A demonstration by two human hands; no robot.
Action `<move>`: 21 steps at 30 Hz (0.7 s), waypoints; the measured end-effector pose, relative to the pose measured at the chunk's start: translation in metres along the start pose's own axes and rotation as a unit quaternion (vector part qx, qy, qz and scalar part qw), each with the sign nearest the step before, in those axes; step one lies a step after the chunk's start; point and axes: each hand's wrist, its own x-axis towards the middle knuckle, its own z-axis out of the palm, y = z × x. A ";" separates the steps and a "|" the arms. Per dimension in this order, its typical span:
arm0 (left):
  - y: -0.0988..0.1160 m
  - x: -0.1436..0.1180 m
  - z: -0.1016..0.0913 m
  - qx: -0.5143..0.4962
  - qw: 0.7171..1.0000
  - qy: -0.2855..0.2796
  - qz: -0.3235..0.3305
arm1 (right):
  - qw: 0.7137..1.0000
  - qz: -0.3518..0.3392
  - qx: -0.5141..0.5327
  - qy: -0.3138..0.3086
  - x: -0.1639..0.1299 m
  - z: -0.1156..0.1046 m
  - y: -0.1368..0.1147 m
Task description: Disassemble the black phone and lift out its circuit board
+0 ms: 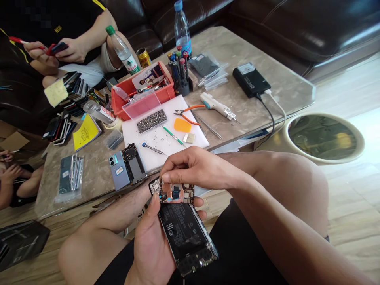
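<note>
My left hand [157, 237] is wrapped round an opened phone [184, 229], whose black battery and inner parts face up. Over the phone's top end lies a copper-coloured circuit board [175, 192]. My right hand [192, 168] pinches that board at its upper left edge between thumb and fingers. Whether the board still touches the frame beneath I cannot tell. On the table just beyond, another opened phone [137, 168] lies beside a blue back cover [120, 168]. A small screwdriver [152, 149] rests on the white mat [130, 134] near my right hand.
On the mat are a tray of screws [152, 121], orange-handled cutters [190, 114] and a green-handled tool [173, 136]. An electric screwdriver [218, 107], a black power box [251, 79], a red bin [118, 107] and bottles [182, 31] stand behind. A co-worker's hands [71, 49] hold something at upper left.
</note>
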 end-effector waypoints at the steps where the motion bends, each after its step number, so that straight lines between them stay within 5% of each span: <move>1: 0.000 0.000 0.000 0.000 1.000 0.001 0.001 | 1.000 0.000 0.000 0.000 0.000 0.000 0.000; 21: -0.001 -0.001 0.002 0.004 1.000 0.026 0.000 | 1.000 -0.002 -0.005 0.003 -0.001 0.001 0.001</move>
